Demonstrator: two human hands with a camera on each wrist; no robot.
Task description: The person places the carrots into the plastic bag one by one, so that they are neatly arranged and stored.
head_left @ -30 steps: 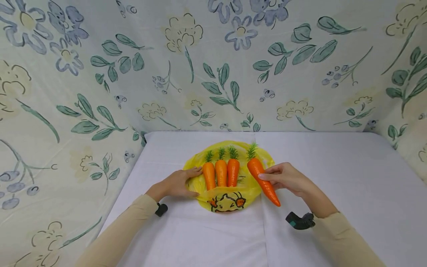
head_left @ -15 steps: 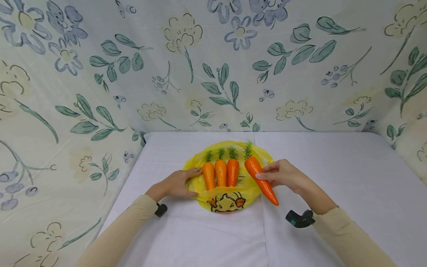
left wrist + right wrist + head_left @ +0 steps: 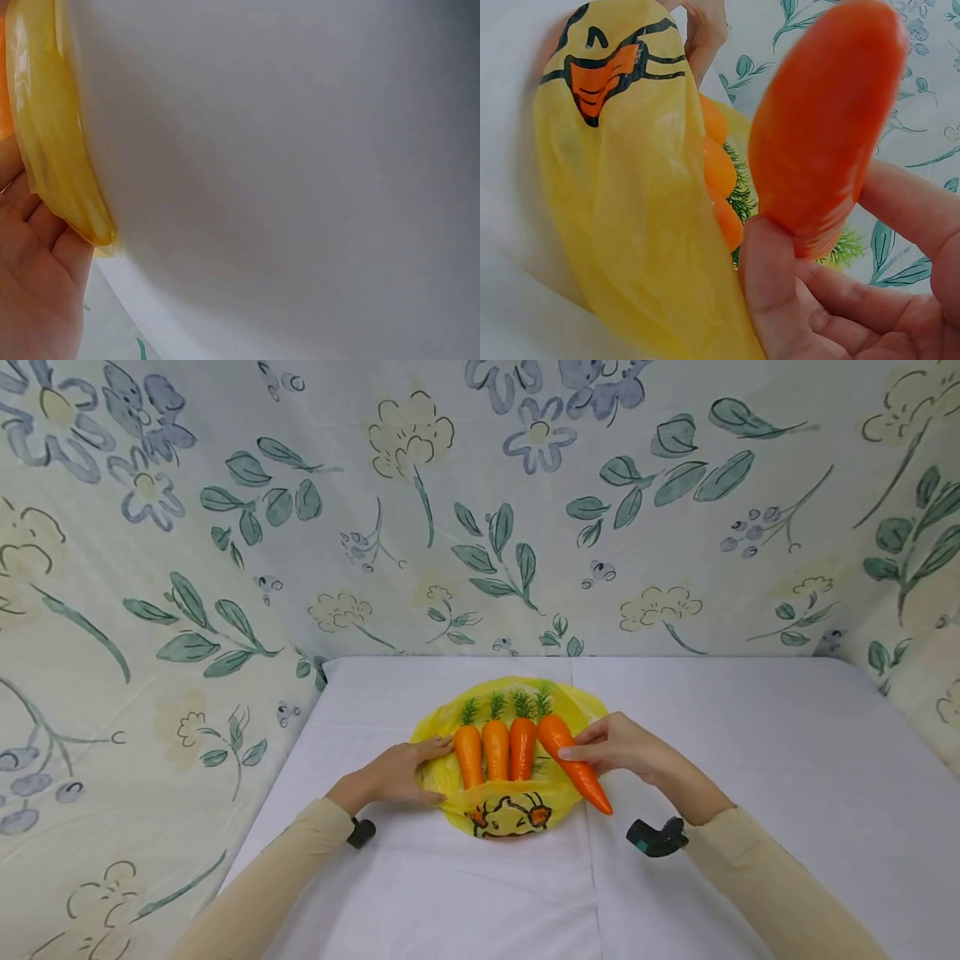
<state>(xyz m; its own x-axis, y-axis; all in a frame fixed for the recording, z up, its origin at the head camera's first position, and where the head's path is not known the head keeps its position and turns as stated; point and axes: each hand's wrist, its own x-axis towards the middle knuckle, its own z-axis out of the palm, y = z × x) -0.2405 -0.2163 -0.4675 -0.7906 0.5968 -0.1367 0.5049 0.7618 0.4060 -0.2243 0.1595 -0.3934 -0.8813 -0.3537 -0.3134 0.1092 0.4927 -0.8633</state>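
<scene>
My right hand pinches an orange carrot between thumb and fingers. The carrot slants with its green top to the back left and its tip over the right edge of a yellow plastic bag. Three more carrots lie side by side in the bag, their lower ends hidden behind its front flap, which carries a cartoon face. At the bag's left edge, my left hand rests with spread fingers beside the leftmost carrot. In the left wrist view, the yellow plastic partly covers those fingers.
A white cloth covers the table. Floral fabric hangs behind it and along both sides. Each wrist carries a small black camera, such as the right one.
My right hand has moved left with its carrot, bringing the carrot's top close to the row in the bag. The left hand stays where it was.
</scene>
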